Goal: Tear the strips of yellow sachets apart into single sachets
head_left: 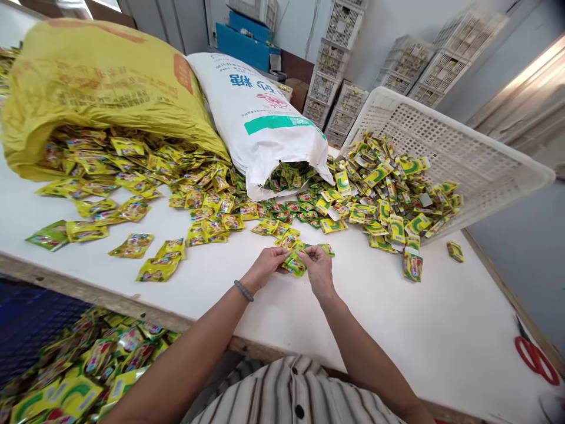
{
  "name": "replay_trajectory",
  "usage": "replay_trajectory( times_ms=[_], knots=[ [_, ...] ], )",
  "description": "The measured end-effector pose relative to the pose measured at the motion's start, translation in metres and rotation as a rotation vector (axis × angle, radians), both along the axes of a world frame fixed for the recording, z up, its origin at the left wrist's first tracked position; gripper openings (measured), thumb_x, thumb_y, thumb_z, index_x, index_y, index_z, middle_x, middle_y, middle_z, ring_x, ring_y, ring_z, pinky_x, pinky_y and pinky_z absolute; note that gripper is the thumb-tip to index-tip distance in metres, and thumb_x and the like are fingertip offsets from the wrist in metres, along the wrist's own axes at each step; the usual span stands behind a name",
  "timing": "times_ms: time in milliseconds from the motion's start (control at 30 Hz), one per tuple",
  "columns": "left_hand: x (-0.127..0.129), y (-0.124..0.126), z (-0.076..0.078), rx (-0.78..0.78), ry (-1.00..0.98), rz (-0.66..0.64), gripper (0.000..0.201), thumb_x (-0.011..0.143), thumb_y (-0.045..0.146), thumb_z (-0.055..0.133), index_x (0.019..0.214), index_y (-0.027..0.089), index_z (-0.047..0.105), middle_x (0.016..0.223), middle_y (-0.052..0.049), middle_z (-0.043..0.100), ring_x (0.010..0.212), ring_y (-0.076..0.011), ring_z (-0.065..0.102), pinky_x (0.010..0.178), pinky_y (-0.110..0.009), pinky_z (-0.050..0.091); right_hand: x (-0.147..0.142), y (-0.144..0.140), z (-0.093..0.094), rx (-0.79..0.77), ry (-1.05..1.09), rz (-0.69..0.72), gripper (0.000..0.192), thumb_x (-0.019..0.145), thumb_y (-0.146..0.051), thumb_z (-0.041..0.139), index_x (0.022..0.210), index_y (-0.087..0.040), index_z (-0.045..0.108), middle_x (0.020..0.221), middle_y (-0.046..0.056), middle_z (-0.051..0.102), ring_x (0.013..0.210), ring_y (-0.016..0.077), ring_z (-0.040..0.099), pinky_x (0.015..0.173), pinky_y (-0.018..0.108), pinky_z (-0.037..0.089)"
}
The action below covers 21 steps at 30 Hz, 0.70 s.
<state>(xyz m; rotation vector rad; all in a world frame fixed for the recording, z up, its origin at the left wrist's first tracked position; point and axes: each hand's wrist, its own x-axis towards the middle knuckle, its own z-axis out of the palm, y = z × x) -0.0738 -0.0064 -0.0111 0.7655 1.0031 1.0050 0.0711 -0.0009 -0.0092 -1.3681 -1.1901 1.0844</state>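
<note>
Together, the left hand [266,264] and the right hand [318,268] pinch a small bundle of sachets [295,263] between them, fingers curled closed on its two ends. The bundle is glossy yellow and green foil with flecks of red print, the flat packets pressed together edge to edge; how many there are cannot be told. It is held just above the white table [441,330], a little nearer the person than the mouth of the white sack [260,121], which serves here as the landmark. A bead bracelet [243,290] sits on the left wrist.

From the white sack's open mouth spill loose green packets [289,176] of the same kind. Left of the sack lies a yellow sack [88,82] on its side, its own packets strewn over the table. Right of the sack, a white plastic crate [463,153] is tipped on its side with a heap of yellow-green packets [388,194] at its opening. Behind the sack stand stacked white crates [335,59]. Far right of it, at the table's near edge, lie red-handled scissors [534,358]. Below and left of the sack, under the table edge, is a further mass of packets [88,365].
</note>
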Motion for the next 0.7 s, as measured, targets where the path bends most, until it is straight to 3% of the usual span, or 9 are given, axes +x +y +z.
replay_trajectory(
  times_ms=[133, 267, 400, 500, 567, 700],
  knots=[
    [0.0, -0.002, 0.002, 0.028, -0.009, -0.011, 0.042, 0.06, 0.053, 0.078, 0.069, 0.015, 0.065, 0.065, -0.002, 0.061, 0.061, -0.0131, 0.054, 0.056, -0.023, 0.045, -0.002, -0.001, -0.004, 0.038, -0.098, -0.033, 0.024, 0.065, -0.038, 0.071, 0.072, -0.02, 0.055, 0.067, -0.003, 0.055, 0.063, 0.0134, 0.05, 0.063, 0.028, 0.043],
    [0.0, -0.004, 0.003, 0.111, 0.05, -0.095, 0.039, 0.057, 0.038, 0.083, 0.082, 0.015, 0.065, 0.074, -0.002, 0.065, 0.069, -0.0146, 0.058, 0.059, -0.022, 0.043, 0.002, 0.001, -0.005, 0.035, -0.121, -0.005, 0.023, 0.069, -0.04, 0.067, 0.073, -0.021, 0.056, 0.069, -0.001, 0.056, 0.067, 0.0146, 0.052, 0.064, 0.028, 0.044],
    [-0.002, -0.002, -0.002, 0.12, 0.125, -0.121, 0.044, 0.057, 0.036, 0.082, 0.088, 0.016, 0.057, 0.067, 0.002, 0.061, 0.063, -0.014, 0.055, 0.057, -0.024, 0.041, 0.017, 0.002, 0.002, -0.081, -0.138, 0.265, 0.032, 0.065, -0.041, 0.073, 0.085, -0.018, 0.062, 0.082, 0.001, 0.061, 0.077, 0.0158, 0.056, 0.068, 0.027, 0.045],
    [-0.001, 0.001, -0.007, 0.088, 0.173, -0.126, 0.052, 0.057, 0.038, 0.081, 0.095, 0.019, 0.051, 0.061, 0.006, 0.056, 0.058, -0.0141, 0.055, 0.057, -0.025, 0.043, 0.029, 0.008, 0.006, -0.182, -0.203, 0.466, 0.03, 0.063, -0.041, 0.076, 0.071, -0.018, 0.059, 0.069, -0.003, 0.056, 0.066, 0.0127, 0.05, 0.059, 0.024, 0.039],
    [0.002, 0.002, -0.01, 0.069, 0.163, -0.128, 0.059, 0.058, 0.04, 0.082, 0.102, 0.02, 0.048, 0.065, 0.005, 0.058, 0.062, -0.016, 0.06, 0.061, -0.027, 0.046, 0.038, 0.02, 0.007, -0.176, -0.238, 0.426, 0.034, 0.062, -0.044, 0.076, 0.065, -0.018, 0.055, 0.062, -0.005, 0.051, 0.061, 0.011, 0.045, 0.056, 0.023, 0.037],
    [0.01, 0.003, -0.012, 0.053, 0.129, -0.265, 0.063, 0.066, 0.047, 0.078, 0.113, 0.02, 0.048, 0.088, -0.003, 0.066, 0.077, -0.0198, 0.067, 0.07, -0.03, 0.05, 0.064, 0.065, 0.009, -0.126, -0.273, 0.171, 0.035, 0.063, -0.049, 0.072, 0.074, -0.018, 0.057, 0.065, -0.003, 0.057, 0.063, 0.0132, 0.051, 0.061, 0.026, 0.042]
  ],
)
